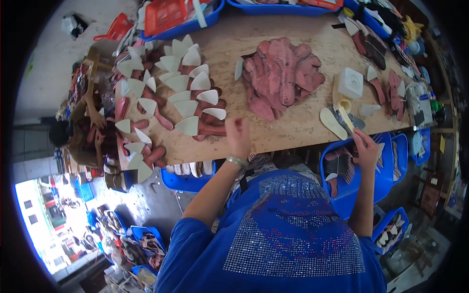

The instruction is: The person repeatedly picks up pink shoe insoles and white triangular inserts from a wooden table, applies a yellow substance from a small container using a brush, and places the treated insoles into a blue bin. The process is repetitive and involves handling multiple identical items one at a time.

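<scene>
My right hand (365, 149) is closed on the end of a pale flat stick (347, 120). The stick's far end reaches a small yellowish pot (345, 105), so its tip is hard to see. Beside the pot lie a cream sole-shaped piece (333, 124) and a dark grey one (358, 122). My left hand (238, 137) has its fingers curled, beside the heel end of a reddish insole (211, 130) with a pale toe piece (187, 125). Whether anything is in those fingers cannot be made out. Rows of similar insoles (159, 116) overlap to the left.
A heap of reddish insoles (281, 73) lies mid-table, with a white block-like container (350, 83) to its right. Blue bins (334, 163) stand below the near edge; blue trays (215, 19) line the back. Another person's hand (97, 119) is at the left.
</scene>
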A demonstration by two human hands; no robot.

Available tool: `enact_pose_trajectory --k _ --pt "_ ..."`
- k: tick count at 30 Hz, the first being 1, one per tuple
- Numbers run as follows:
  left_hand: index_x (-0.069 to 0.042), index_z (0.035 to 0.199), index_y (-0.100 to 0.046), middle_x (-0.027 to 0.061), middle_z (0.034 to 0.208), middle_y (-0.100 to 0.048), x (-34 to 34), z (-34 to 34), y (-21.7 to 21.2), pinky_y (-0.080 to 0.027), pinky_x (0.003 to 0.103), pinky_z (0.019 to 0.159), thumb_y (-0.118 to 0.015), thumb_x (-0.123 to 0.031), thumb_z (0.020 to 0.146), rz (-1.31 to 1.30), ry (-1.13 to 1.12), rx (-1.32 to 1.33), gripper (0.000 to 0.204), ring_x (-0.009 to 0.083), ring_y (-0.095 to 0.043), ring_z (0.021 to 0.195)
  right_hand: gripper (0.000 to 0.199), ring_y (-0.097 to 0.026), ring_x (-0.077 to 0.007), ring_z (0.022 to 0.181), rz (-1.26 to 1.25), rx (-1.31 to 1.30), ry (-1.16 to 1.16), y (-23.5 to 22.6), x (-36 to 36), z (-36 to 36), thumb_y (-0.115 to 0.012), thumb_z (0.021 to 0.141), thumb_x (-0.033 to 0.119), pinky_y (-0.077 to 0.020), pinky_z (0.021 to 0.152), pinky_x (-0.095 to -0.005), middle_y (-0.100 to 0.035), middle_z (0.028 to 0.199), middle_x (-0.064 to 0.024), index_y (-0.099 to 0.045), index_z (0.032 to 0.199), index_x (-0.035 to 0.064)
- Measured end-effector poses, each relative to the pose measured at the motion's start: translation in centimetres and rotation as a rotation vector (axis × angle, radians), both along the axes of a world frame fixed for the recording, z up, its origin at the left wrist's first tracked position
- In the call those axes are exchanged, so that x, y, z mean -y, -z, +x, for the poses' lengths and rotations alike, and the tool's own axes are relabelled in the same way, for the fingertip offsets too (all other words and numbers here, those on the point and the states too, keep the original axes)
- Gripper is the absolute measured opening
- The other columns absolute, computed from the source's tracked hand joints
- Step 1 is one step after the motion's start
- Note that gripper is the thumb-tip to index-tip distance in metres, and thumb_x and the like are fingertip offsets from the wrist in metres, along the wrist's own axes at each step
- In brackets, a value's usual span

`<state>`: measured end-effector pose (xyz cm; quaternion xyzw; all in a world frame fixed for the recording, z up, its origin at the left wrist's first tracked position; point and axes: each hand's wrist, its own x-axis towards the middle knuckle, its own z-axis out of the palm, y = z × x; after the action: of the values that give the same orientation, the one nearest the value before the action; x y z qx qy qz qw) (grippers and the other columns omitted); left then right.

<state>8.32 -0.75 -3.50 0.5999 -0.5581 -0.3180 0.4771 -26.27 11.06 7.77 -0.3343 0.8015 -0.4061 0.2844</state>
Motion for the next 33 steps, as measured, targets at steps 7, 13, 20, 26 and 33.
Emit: enact_pose_trajectory --k 7,13,20,26,33 --pt "0.003 0.139 -0.032 0.025 0.125 -0.044 9.1 -13.0 -3.9 -0.041 0.045 0.101 -0.08 -0.038 0.074 0.059 0.306 0.585 0.09 0.0411 -0.044 0.121 0.023 -0.059 -0.0047 0.071 -0.034 -0.042 0.094 3.6 -0.8 -3.8 -0.069 0.09 0.016 -0.0503 0.063 -0.0216 -0.069 0.083 -0.0011 -0.073 0.107 0.0014" --pt "0.003 0.145 -0.026 0.0209 0.124 -0.05 13.0 -11.8 1.0 -0.047 0.036 0.095 -0.078 -0.021 0.077 0.032 0.369 0.052 0.089 0.0267 -0.055 0.109 0.028 -0.071 -0.0226 0.077 0.149 -0.319 0.106 8.8 -1.4 -8.7 -0.068 0.087 0.029 -0.0555 0.068 -0.0336 -0.073 0.09 -0.0139 -0.074 0.106 0.0087" --pt "0.003 0.148 -0.02 0.0262 0.132 -0.043 12.1 -12.1 -1.5 -0.048 0.043 0.095 -0.077 -0.017 0.076 0.139 0.343 0.098 0.095 0.0329 -0.052 0.118 0.022 -0.069 -0.0317 0.076 0.209 -0.681 -0.073 13.4 3.5 -11.1 -0.064 0.087 0.035 -0.055 0.067 -0.0426 -0.071 0.082 -0.0123 -0.075 0.097 0.0193" --pt "0.005 0.149 -0.017 0.0294 0.14 -0.035 11.0 -14.4 -4.2 -0.04 0.043 0.105 -0.078 -0.022 0.072 0.172 0.392 0.59 0.102 0.0399 -0.044 0.128 0.021 -0.069 -0.0319 0.073 0.361 -0.8 -0.239 14.6 6.6 -12.0 -0.06 0.089 0.032 -0.0553 0.066 -0.0454 -0.071 0.081 -0.0114 -0.073 0.093 0.0166" --pt "0.003 0.151 -0.018 0.022 0.136 -0.044 13.2 -10.1 -1.0 -0.038 0.038 0.108 -0.068 -0.011 0.076 0.23 0.459 -0.244 0.092 0.031 -0.046 0.129 0.019 -0.069 -0.0308 0.07 0.354 -0.874 -0.301 15.9 7.6 -12.2 -0.06 0.088 0.031 -0.0554 0.063 -0.0448 -0.07 0.078 -0.0117 -0.072 0.088 0.0153"
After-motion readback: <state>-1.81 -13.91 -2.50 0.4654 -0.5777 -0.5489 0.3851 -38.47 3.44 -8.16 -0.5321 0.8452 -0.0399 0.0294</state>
